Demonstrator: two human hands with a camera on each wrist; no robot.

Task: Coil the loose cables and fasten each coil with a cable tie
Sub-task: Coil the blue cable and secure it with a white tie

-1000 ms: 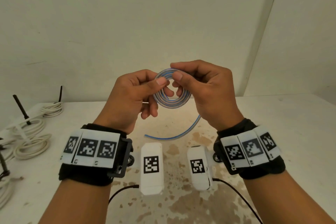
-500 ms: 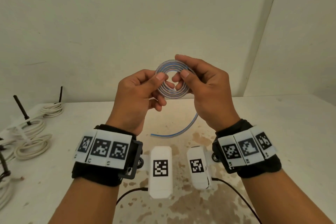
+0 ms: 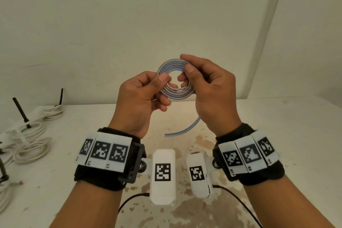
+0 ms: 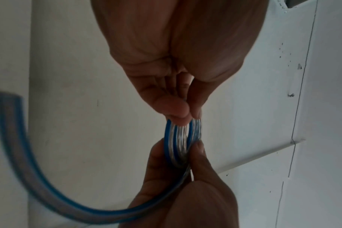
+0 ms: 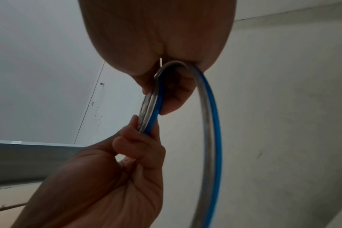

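- The clear cable with a blue stripe was held up in the air between both hands, above the stained white table, wound into a flat coil of several turns.
- The left hand pinched the coil's left side: its thumb lay on the near face of the turns, and curled fingers pressed from behind.
- The left wrist view showed that pinch edge-on, with the thumb and 1 fingertip closing on the stacked turns.
- The right hand pinched the coil's upper right side, thumb on the near face, index finger arched over the top edge, and other fingers curled through the coil's opening.
- In the right wrist view the turns ran between the fingers of both hands, packed tightly side by side.
- The loose tail left the coil under the right hand, hung down in a curve, and ended free just above the table.
- At the table's left edge lay 2 or more white cable coils, near black upright pegs.
- I could not make out any cable tie on the held coil.
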